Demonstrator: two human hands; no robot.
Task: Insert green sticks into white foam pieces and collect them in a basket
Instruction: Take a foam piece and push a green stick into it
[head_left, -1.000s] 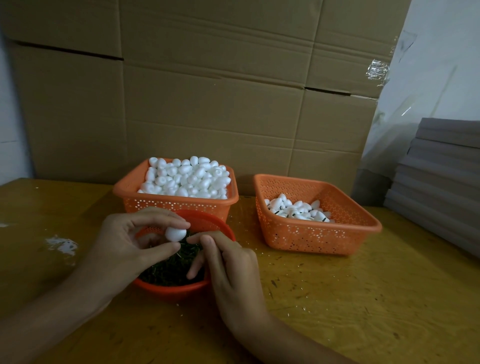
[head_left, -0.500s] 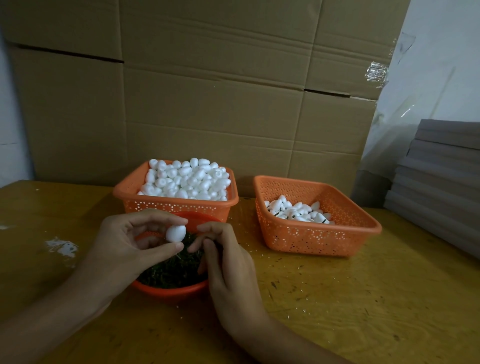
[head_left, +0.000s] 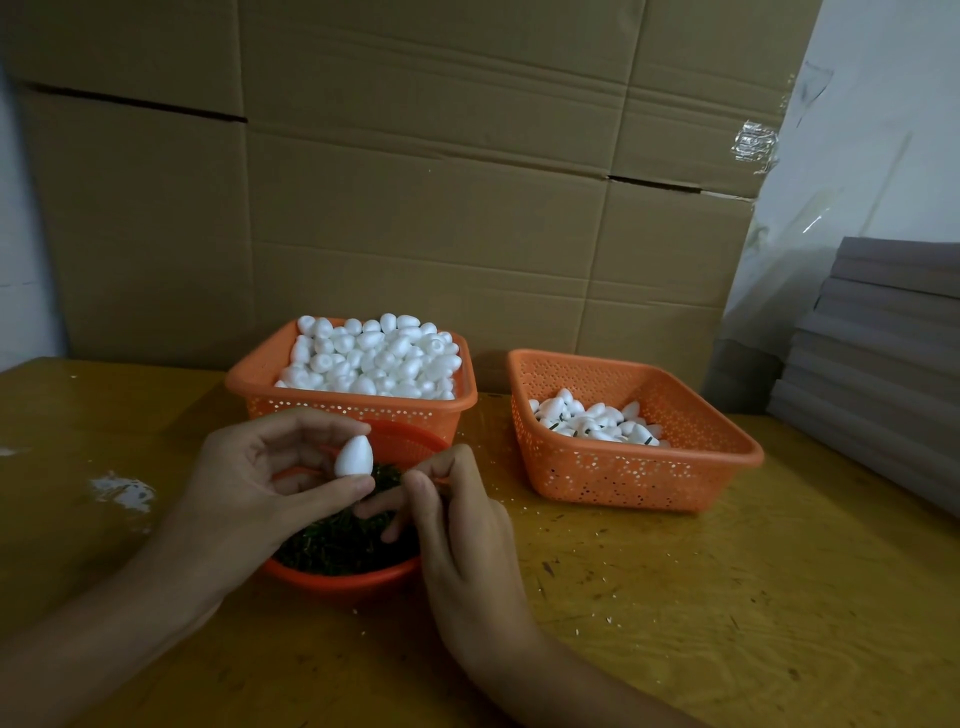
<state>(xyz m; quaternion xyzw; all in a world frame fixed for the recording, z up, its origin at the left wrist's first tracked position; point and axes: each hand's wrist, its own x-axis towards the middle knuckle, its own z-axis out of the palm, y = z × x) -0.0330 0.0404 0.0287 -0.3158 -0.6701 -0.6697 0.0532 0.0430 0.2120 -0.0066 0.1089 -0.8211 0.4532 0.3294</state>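
While the foam piece (head_left: 353, 456) is pinched between thumb and forefinger of the left hand (head_left: 249, 483), pointed end up, just above the round bowl (head_left: 337, 581), the right hand (head_left: 462, 535) is held with curled fingers among the green sticks (head_left: 332, 543). Its thumb is pressed toward its forefinger, but whether a stick is caught there cannot be told.

Several faults are judged likely. The light, smooth foam may be squeezed out of so narrow a pinch, or dented if it is gripped harder. If a stick is driven in off the axis, the side wall may be pierced. A clump of sticks may be lifted instead of one, and loose ones scattered on the table (head_left: 727, 597). The bowl may also be pushed by either wrist, since both are crowded over it.

Room is tight ahead: the full basket (head_left: 249, 387) stands just behind the bowl, and its heaped foam pieces (head_left: 374, 358) rise above the rim, so some could be knocked off by a raised hand. Open table is left to the right of the bowl, toward the collecting basket (head_left: 639, 480), whose near wall must be cleared on the way in. A stack of grey boards (head_left: 883, 364) lies well apart at the right.
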